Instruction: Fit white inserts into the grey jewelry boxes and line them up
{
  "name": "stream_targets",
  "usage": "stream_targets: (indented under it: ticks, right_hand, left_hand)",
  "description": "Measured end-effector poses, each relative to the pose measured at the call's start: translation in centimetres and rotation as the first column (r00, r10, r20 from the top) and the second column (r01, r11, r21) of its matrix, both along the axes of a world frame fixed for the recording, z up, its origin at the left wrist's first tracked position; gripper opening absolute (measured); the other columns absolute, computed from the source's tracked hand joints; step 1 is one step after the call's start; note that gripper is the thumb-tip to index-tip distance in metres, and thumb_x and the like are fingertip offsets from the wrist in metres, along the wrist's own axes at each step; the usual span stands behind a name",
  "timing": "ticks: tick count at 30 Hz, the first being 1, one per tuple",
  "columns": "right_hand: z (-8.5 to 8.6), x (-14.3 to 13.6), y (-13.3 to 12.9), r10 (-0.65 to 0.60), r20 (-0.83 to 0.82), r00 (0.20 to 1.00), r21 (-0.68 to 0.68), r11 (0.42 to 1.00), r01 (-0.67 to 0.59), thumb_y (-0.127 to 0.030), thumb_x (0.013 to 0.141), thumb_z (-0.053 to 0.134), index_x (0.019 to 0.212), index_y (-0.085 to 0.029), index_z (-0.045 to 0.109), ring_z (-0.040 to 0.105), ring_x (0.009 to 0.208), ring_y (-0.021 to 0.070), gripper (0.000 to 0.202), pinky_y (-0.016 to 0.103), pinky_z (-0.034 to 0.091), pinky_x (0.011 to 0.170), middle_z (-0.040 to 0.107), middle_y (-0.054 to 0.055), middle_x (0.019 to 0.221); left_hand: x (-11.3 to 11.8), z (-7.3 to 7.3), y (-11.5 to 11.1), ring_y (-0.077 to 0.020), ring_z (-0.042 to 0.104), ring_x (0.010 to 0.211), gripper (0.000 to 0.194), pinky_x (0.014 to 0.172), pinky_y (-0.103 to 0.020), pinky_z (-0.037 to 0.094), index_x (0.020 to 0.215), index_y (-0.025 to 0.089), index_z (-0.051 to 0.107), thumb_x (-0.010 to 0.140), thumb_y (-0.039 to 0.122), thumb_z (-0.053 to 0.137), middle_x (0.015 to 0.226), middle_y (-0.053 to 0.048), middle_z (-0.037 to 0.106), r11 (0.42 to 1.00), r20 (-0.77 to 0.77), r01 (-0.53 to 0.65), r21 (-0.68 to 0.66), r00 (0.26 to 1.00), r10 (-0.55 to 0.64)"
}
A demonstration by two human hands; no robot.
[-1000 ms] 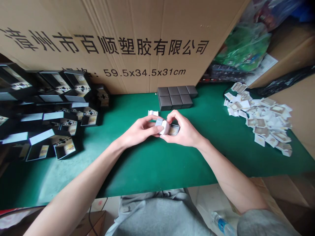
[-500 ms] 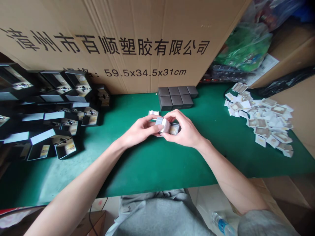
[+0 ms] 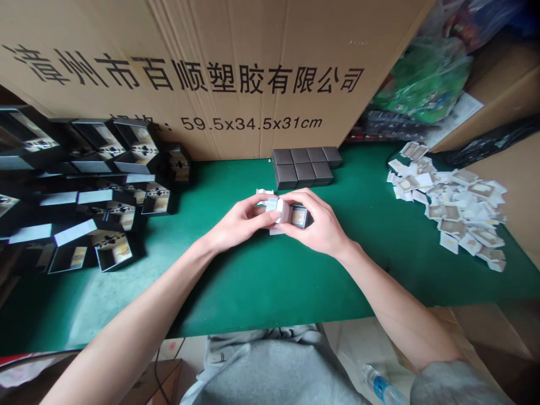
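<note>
In the middle of the green table, both of my hands close around a small open jewelry box (image 3: 299, 216). My left hand (image 3: 238, 225) is closed with its thumb on a whitish padded piece (image 3: 283, 210) at the box's left side. My right hand (image 3: 320, 226) curls round the box's dark right end, fingers behind and thumb in front. The fingers hide part of the box and the exact join between the pieces. Just behind my left fingers lies a white insert piece (image 3: 265, 193) on the table.
Closed dark boxes (image 3: 297, 167) sit in rows behind my hands. Open black boxes (image 3: 113, 250) are stacked at left. A heap of white inserts (image 3: 453, 211) lies at right. A big cardboard carton (image 3: 236, 34) stands along the back. A plastic bottle (image 3: 382, 387) is below the table edge.
The view has shifted slightly. The padded piece and the box have turned a little in my fingers; both hands keep their hold.
</note>
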State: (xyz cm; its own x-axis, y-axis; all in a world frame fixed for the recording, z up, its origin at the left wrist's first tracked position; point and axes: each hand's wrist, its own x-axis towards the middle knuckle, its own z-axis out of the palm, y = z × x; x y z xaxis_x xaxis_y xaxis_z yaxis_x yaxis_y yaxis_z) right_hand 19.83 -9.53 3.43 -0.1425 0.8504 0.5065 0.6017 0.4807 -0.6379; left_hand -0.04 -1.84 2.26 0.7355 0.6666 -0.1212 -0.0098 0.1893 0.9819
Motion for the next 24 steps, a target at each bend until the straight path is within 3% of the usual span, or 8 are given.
stream_targets:
  ticks: [10,19,24]
  right_hand:
    - [-0.3,0.4,0.11,0.0,0.002,1.0,0.026,1.0,0.0,-0.031,0.084,0.078,0.125,-0.029,0.06,0.066,0.109,0.0264,0.045,0.045,0.059,0.095,0.068,0.007,0.119]
    - [-0.44,-0.06,-0.09,-0.01,0.027,1.0,0.073,0.997,0.008,-0.026,0.089,0.072,0.129,-0.03,0.059,0.065,0.113,0.0233,0.042,0.04,0.058,0.099,0.067,0.006,0.123]
    - [-0.97,0.33,0.23,-0.029,0.102,0.994,0.122,0.992,0.016,-0.028,0.094,0.065,0.137,-0.028,0.055,0.061,0.124,0.0277,0.044,0.049,0.055,0.106,0.066,0.008,0.13]
  left_hand:
    - [0.15,0.47,-0.21,-0.0229,0.067,0.107,0.049,0.095,-0.037,0.057,0.128,0.017,0.063,0.087,0.043,0.072,0.12,-0.009,0.068,0.999,0.016,0.003,-0.045,1.0,-0.002]
    - [0.11,0.26,-0.26,-0.0224,0.065,0.107,0.043,0.095,-0.037,0.057,0.129,0.021,0.061,0.091,0.039,0.067,0.123,-0.008,0.065,0.999,0.074,-0.015,-0.037,0.997,0.017]
    - [-0.03,0.11,-0.22,-0.0216,0.065,0.107,0.048,0.094,-0.034,0.055,0.127,0.021,0.057,0.086,0.039,0.074,0.115,-0.007,0.067,0.998,0.06,-0.018,0.052,0.998,0.015]
